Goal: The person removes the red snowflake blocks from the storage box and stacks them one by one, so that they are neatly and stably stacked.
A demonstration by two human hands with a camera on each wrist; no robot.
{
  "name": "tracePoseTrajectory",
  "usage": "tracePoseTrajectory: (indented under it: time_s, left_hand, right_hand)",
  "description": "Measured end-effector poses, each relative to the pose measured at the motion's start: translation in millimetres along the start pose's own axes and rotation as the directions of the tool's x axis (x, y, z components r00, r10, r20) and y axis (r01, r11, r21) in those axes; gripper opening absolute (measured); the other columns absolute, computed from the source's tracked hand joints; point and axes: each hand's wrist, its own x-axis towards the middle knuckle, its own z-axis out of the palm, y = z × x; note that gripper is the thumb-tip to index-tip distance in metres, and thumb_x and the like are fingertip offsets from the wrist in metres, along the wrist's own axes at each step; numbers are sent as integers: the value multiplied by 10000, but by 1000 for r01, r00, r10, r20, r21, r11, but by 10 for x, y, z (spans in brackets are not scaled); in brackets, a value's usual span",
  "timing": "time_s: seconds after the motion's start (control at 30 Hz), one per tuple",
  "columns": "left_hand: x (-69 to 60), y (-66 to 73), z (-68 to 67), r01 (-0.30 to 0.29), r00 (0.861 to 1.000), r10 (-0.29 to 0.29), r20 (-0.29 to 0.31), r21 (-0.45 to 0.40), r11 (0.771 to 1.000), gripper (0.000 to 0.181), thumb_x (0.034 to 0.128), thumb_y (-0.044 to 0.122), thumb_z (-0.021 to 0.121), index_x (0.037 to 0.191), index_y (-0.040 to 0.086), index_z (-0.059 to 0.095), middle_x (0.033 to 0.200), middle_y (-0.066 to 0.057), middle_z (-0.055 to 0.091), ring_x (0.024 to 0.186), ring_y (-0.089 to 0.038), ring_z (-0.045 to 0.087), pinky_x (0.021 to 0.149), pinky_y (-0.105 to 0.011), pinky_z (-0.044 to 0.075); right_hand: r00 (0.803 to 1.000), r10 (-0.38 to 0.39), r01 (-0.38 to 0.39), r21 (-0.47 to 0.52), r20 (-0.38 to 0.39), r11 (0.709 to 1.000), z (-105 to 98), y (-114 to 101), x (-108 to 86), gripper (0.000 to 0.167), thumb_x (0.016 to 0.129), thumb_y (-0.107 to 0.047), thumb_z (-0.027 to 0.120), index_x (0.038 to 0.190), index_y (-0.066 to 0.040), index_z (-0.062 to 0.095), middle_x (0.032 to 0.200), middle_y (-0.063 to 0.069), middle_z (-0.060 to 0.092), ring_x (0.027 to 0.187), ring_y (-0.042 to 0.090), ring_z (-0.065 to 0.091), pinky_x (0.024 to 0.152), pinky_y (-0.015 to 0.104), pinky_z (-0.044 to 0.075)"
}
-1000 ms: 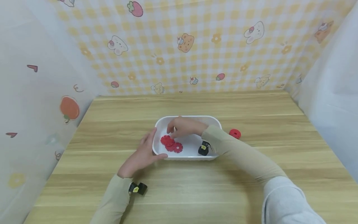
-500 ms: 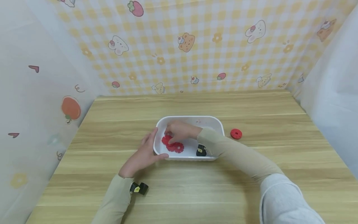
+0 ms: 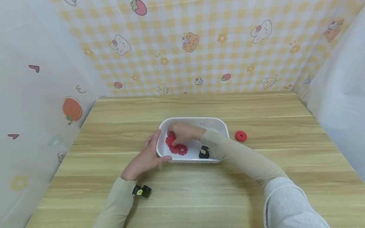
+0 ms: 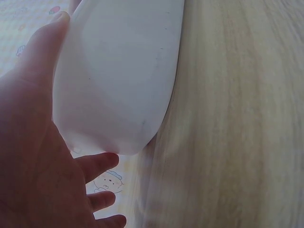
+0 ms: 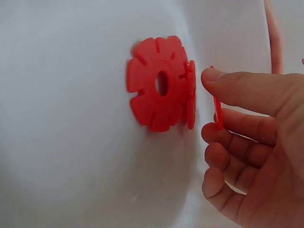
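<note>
A white plastic tray (image 3: 196, 161) stands on the table, with several red notched snowflake discs (image 3: 182, 149) at its left end. My left hand (image 3: 144, 160) rests on the tray's left end, thumb along the front rim and fingers against the outer side. In the left wrist view those fingers are spread and fairly straight. Inside the tray, my right hand (image 3: 183, 133) pinches one red snowflake disc (image 5: 218, 111) edge-on between thumb and fingers. Right beside it, in the right wrist view, other discs (image 5: 145, 104) lie overlapped, one seen edge-on. The head view partly hides the held disc.
Right of the tray, a red snowflake disc piece (image 3: 241, 136) lies on the wooden table (image 3: 199, 196). A checked cloth (image 3: 162, 38) hangs behind, with pale cloth on both sides. Black wrist cameras (image 3: 146, 191) sit on both wrists.
My right hand has come down and slightly left onto the discs, and its fingers now pinch one. The left hand stays on the tray's left end.
</note>
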Motion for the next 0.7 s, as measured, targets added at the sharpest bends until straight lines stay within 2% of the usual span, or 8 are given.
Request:
tracePoseTrajectory:
  time_s: [0.17, 0.3, 0.5, 0.7]
  left_hand:
    - [10, -8, 1, -5, 1000, 6, -6, 16, 1000, 1102, 781, 443, 758, 1529, 93, 30, 1528, -179, 258, 1372, -442, 169, 977, -613, 426]
    - [15, -2, 1, 4, 1000, -4, -1, 7, 1000, 1110, 771, 458, 761, 1529, 101, 33, 1523, -167, 265, 1375, -429, 173, 962, -601, 445]
    - [7, 22, -10, 17, 1000, -17, -4, -8, 1000, 1118, 759, 430, 780, 1533, 130, 31, 1530, -146, 250, 1382, -414, 172, 941, -606, 457]
    - [-3, 33, -14, 17, 1000, -17, -6, -3, 1000, 1113, 762, 433, 776, 1532, 109, 40, 1533, -162, 245, 1381, -425, 170, 944, -614, 451]
  right_hand:
    - [999, 33, -33, 5, -2, 999, -61, -3, -51, 368, 788, -273, 785, 1114, -145, 672, 924, -54, 638, 814, 97, 586, 751, 167, 508]
    - [999, 47, -47, -4, 2, 999, -110, -1, -99, 369, 785, -287, 786, 1113, -163, 674, 934, -67, 639, 823, 95, 589, 776, 175, 508]
    - [999, 46, -46, 14, 6, 999, -183, 20, -151, 376, 783, -264, 788, 1125, -167, 666, 954, -71, 632, 855, 95, 587, 796, 186, 501]
    - [1000, 10, -10, 22, 15, 1000, -253, 82, -196, 374, 783, -222, 790, 1124, -139, 664, 962, -46, 628, 871, 117, 574, 781, 208, 498]
